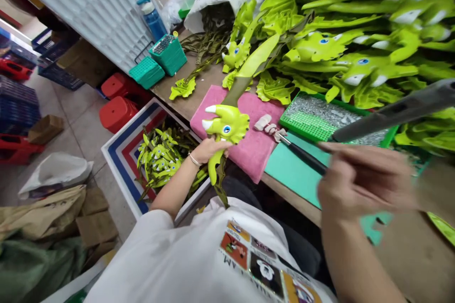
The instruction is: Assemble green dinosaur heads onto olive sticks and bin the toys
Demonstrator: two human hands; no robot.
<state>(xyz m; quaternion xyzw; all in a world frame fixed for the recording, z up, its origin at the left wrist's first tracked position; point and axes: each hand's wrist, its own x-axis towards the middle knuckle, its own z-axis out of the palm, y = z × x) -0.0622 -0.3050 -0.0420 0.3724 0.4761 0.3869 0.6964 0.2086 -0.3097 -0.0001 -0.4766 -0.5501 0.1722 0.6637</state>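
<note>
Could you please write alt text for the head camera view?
A person's left hand grips a lime-green foam dinosaur toy above a pink cloth, while the blurred right hand holds a thin dark-handled tool over a teal mat. Piles of similar green foam pieces cover the bench, and a striped box beside the person holds more.

The left hand (209,150) grips a green foam dinosaur toy (225,125) beside a pink towel (245,147). The blurred right hand (359,180) is just beside a dark-handled tool (302,154) above a teal mat (289,173).
</note>
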